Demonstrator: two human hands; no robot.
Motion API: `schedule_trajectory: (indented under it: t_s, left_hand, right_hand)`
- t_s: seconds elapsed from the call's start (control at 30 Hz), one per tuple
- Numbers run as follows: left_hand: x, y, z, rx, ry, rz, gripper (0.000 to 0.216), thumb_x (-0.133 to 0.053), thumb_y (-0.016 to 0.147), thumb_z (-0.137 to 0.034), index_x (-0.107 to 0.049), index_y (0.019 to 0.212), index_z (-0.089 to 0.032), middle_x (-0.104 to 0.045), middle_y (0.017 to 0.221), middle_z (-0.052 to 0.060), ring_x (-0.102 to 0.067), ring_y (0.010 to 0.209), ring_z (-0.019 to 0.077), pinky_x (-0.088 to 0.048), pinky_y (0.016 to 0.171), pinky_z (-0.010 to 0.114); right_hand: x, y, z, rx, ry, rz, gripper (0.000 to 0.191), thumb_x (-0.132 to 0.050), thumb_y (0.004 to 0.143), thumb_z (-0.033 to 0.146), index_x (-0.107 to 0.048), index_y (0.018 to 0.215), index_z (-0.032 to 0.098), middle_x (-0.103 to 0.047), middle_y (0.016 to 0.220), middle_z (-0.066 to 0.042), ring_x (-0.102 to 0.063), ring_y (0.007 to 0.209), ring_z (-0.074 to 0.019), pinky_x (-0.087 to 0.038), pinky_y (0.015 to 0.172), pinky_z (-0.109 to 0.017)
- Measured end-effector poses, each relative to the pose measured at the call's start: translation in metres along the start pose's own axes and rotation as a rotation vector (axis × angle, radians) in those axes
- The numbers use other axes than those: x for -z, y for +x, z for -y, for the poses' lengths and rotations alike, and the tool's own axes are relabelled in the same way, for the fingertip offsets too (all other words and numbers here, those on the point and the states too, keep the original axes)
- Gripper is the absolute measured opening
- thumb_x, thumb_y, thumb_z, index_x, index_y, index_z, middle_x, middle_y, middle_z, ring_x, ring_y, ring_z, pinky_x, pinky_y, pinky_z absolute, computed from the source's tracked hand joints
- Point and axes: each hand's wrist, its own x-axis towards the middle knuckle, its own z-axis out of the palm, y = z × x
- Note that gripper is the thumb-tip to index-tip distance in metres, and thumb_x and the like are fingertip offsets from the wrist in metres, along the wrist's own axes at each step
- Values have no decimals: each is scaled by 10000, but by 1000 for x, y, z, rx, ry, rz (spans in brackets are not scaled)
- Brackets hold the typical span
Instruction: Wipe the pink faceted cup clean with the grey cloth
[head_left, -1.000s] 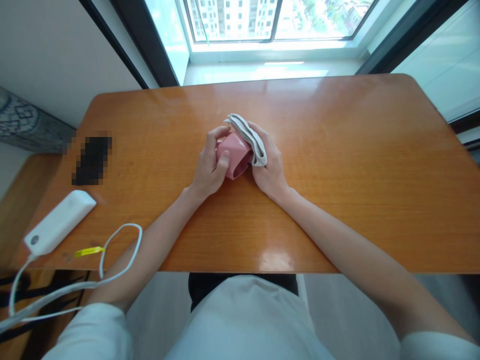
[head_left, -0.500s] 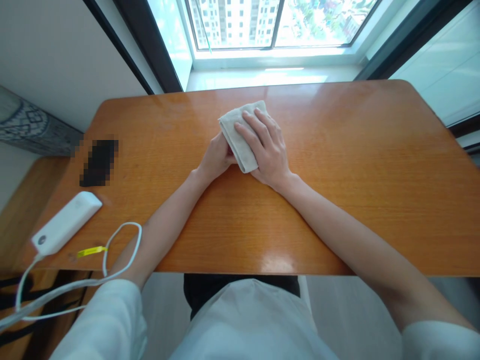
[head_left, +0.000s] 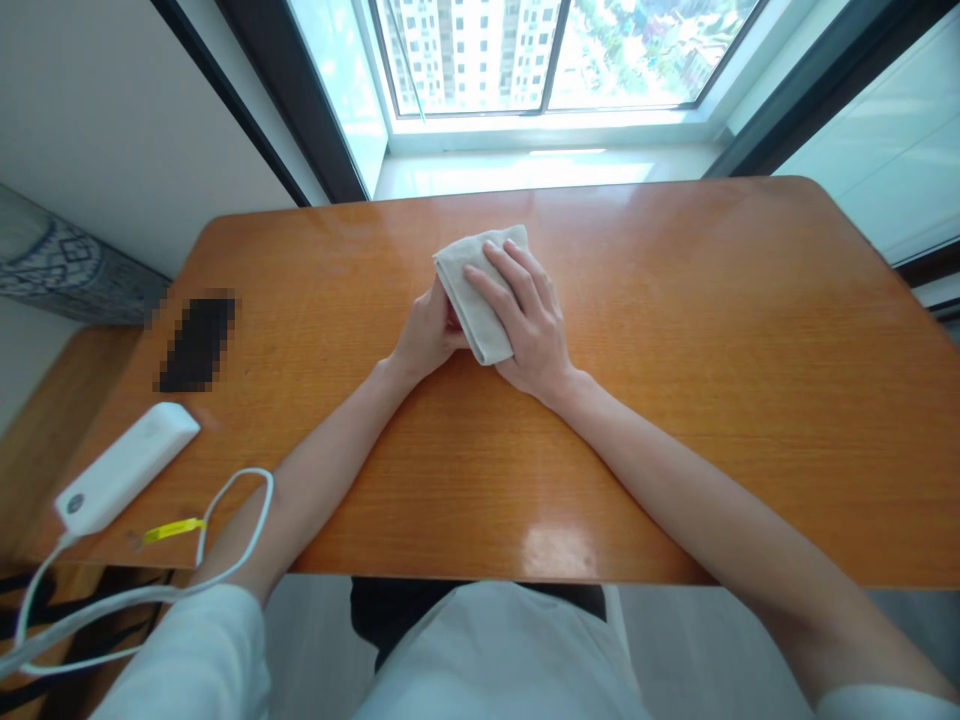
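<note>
A folded pale grey cloth (head_left: pixel 480 315) is at the middle of the wooden table (head_left: pixel 712 400). My right hand (head_left: pixel 534 330) lies over the cloth, its fingers spread across the top and pressing on it. From the left, my left hand (head_left: pixel 429 330) reaches under the cloth's near left edge with its fingers curled. The cloth covers most of those fingers, so whatever they grip is hidden.
At the left lie a white power strip (head_left: pixel 127 470) and a pixelated dark object (head_left: pixel 196 345). A white cable (head_left: pixel 270 500) with a yellow tag (head_left: pixel 174 530) loops over my left forearm. Beyond the table's far edge is a window (head_left: pixel 480 60).
The whole view has shifted slightly, with the table sitting lower in the picture. Both hands and the cloth keep nearly the same places on the table.
</note>
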Motion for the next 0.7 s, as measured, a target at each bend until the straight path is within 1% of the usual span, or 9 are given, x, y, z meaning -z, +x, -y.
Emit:
schedule_trajectory:
  t_s: [0.07, 0.17, 0.23, 0.3, 0.4, 0.47, 0.53, 0.6, 0.7]
  left_hand:
    - [2, 1, -3, -17, 8, -16, 814, -706, 980, -825, -497, 1504, -240, -795, 1107, 46, -771, 854, 227, -653, 746, 403]
    - [5, 4, -10, -72, -5, -44, 813, -739, 973, -728, -477, 1567, -240, -780, 1403, 113, -804, 1059, 265, -671, 879, 410]
    - [6, 4, -13, -87, -15, -35, 775, -739, 984, -662, -470, 1577, -242, -748, 1499, 134, -808, 1138, 281, -667, 937, 412]
    - [6, 3, -13, -82, -21, -37, 767, -766, 971, -659, -477, 1553, -251, -762, 1466, 131, -817, 1121, 293, -669, 914, 419]
    - [5, -1, -11, -45, -22, -21, 803, -815, 944, -729, -478, 1490, -246, -805, 1252, 98, -821, 989, 292, -663, 812, 433]
    - [4, -2, -13, -30, 0, -6, 802, -798, 960, -766, -474, 1460, -230, -789, 1168, 82, -808, 964, 283, -656, 818, 446]
    - [4, -3, -18, -28, 50, -34, 760, -776, 983, -760, -495, 1434, -218, -765, 1221, 93, -796, 1064, 292, -655, 912, 473]
    - [4, -2, -24, -28, 95, -87, 702, -787, 980, -712, -527, 1409, -220, -754, 1280, 95, -781, 1141, 296, -646, 975, 479]
    - [3, -1, -28, -18, 100, -124, 659, -819, 947, -603, -541, 1420, -239, -763, 1310, 87, -781, 1133, 283, -642, 956, 441]
  right_hand:
    - [-3, 1, -5, -33, 33, -48, 554, -573, 1124, 539, -565, 1666, 426, -572, 1776, -45, -489, 1713, -342, -402, 1444, -670]
    - [-10, 0, -24, -212, 145, -112, 543, -501, 1156, 484, -539, 1675, 330, -657, 1693, -115, -637, 1574, -310, -542, 1342, -609]
    - [-12, -1, -32, -286, 177, -118, 531, -461, 1160, 452, -548, 1663, 307, -713, 1626, -121, -709, 1475, -302, -604, 1276, -589]
    - [-10, -3, -26, -236, 132, -100, 562, -488, 1143, 438, -529, 1691, 321, -670, 1678, -117, -658, 1545, -329, -553, 1326, -625]
    - [-1, -4, -3, -33, 17, -19, 624, -554, 1120, 429, -480, 1739, 406, -535, 1807, -59, -453, 1732, -363, -388, 1443, -684]
    - [3, -3, 8, 34, -12, 6, 612, -559, 1124, 433, -484, 1731, 450, -524, 1812, -26, -423, 1751, -355, -366, 1457, -685]
    - [4, -1, 7, 14, 9, -14, 584, -537, 1140, 461, -491, 1722, 452, -527, 1807, -25, -445, 1738, -337, -376, 1456, -668]
    - [0, -1, -7, -62, 73, -41, 564, -490, 1160, 489, -494, 1719, 413, -535, 1803, -51, -480, 1717, -319, -400, 1444, -649]
    - [-9, -2, -36, -227, 193, -53, 539, -469, 1165, 526, -554, 1660, 330, -657, 1696, -94, -631, 1582, -308, -521, 1355, -617]
